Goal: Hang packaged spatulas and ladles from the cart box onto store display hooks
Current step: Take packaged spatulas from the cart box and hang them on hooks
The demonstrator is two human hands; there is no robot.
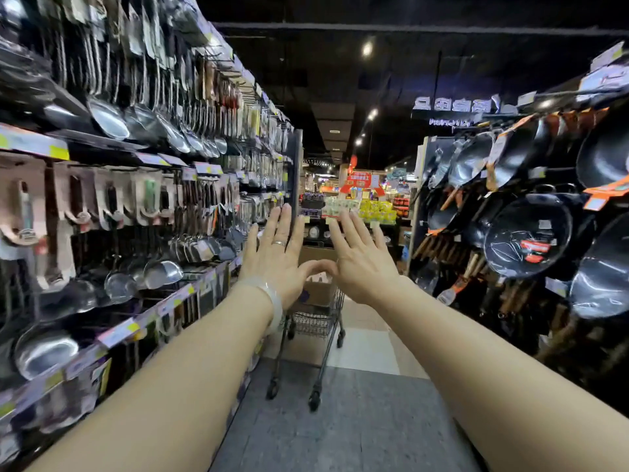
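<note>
Both my arms stretch forward down a store aisle. My left hand (274, 253), with a ring and a pale bangle, is held up flat with straight fingers and holds nothing. Beside it my right hand (360, 257) is also flat and empty, and the two thumb tips touch. Behind the hands stands a wire shopping cart (318, 321) carrying a brown cardboard box (318, 291), partly hidden by my hands. Packaged ladles and spatulas (163, 264) hang on the display hooks (190, 97) along the left wall.
Black woks and pans (531, 233) hang on the right-hand rack. Price-tag rails (129, 330) edge the left shelves. The aisle floor (340, 420) runs between them toward stacked goods (360, 206) at the far end.
</note>
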